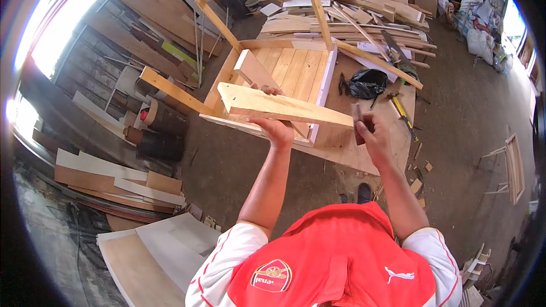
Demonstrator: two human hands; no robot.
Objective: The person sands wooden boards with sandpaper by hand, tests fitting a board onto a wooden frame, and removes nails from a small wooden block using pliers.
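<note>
A pale wooden board [296, 108] is held out level in front of me, its narrow end towards my right. My left hand [277, 131] grips it from below, with fingertips curled over the far edge. At the narrow end, my right hand [375, 136] is closed on a small flat brown block [358, 124], which stands against or very near the board's end; its exact kind is unclear. Behind the board lies a wooden furniture frame [327, 17] with a slatted panel [293, 68] and legs sticking up. Another plank [256, 71] rests inside that frame.
On the plywood worktop [352, 150] are a black plastic bag [368, 83], a yellow-and-black tool [404, 116] and a handsaw [395, 48]. Stacked timber [347, 8] covers the far end. Sheet offcuts [114, 176] lie at left; a small wooden frame [513, 167] stands at right.
</note>
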